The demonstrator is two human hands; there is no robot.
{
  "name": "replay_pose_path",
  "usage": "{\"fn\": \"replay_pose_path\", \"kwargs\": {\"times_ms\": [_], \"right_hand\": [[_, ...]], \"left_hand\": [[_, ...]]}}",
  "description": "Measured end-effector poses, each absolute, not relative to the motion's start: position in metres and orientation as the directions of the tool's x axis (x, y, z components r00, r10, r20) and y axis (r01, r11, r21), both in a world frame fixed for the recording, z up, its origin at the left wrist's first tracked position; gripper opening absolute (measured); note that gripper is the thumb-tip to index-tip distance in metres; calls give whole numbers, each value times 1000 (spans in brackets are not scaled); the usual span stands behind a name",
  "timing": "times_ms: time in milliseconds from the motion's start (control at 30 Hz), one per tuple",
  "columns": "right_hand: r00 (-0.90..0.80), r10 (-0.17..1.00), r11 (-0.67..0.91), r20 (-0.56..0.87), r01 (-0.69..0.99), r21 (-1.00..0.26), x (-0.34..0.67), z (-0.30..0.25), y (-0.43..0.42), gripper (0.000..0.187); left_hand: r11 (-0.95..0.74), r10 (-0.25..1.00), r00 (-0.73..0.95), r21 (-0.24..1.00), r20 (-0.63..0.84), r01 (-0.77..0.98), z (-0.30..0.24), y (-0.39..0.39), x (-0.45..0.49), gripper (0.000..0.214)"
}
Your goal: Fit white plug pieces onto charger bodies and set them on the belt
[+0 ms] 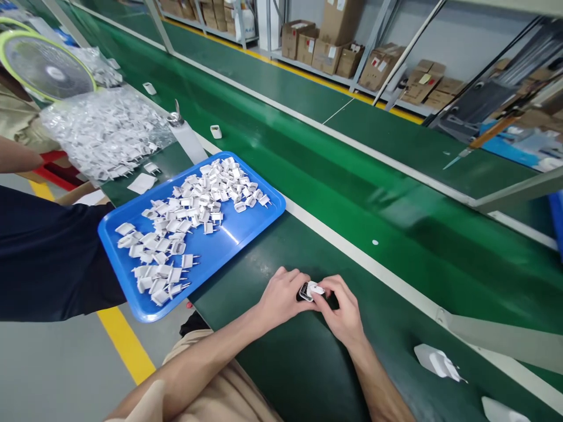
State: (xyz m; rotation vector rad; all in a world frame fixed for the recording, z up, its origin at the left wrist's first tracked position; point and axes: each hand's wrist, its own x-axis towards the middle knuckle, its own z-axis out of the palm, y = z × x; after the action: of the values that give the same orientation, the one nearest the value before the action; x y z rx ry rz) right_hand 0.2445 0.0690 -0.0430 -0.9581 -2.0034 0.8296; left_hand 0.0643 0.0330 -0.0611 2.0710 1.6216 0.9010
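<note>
- A white plug [311, 291], with a dark opening on its left side, is held between both hands, just below and right of the middle of the frame.
- The left hand [284, 298] has its fingers and thumb closed on the plug's left side.
- The right hand [345, 310] pinches the plug's right end between thumb and fingers.
- Under the hands is a dark green table [303, 357], at lower centre.
- Left of the hands, a blue tray [246, 231] carries a heap of white plug pieces [193, 202].
- At lower right, a larger white piece with prongs [437, 360] lies on the table.
- Beyond the table's pale edge, a green belt [325, 205] crosses the frame diagonally.
- At upper left, a clear bag [109, 126] full of white pieces sits near a fan [50, 67].
- Cardboard boxes [328, 55] stand on shelves along the top.
</note>
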Motion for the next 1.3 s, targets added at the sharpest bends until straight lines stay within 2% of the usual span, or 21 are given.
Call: {"fn": "replay_pose_path", "kwargs": {"times_ms": [200,367,600,900,1133,1300], "right_hand": [[-457,801,573,387,395,-718,235,-39,61,8],[-407,829,538,383,395,-745,231,-42,56,7],[-415,858,476,303,422,-772,231,-40,57,5],[-368,914,352,173,505,-788,227,-34,50,14],[-383,906,395,181,606,-690,222,-32,46,18],[-396,902,414,175,673,-613,213,-25,44,18]], "left_hand": [[-259,961,133,618,243,743,-66,33,64,30],[-227,972,132,625,195,747,-65,34,66,26],[-209,976,119,641,181,739,-63,34,67,26],[-231,973,163,607,166,760,-67,35,66,26],[-261,964,174,610,200,748,-67,34,64,24],[-242,970,172,614,173,751,-63,35,63,20]]}}
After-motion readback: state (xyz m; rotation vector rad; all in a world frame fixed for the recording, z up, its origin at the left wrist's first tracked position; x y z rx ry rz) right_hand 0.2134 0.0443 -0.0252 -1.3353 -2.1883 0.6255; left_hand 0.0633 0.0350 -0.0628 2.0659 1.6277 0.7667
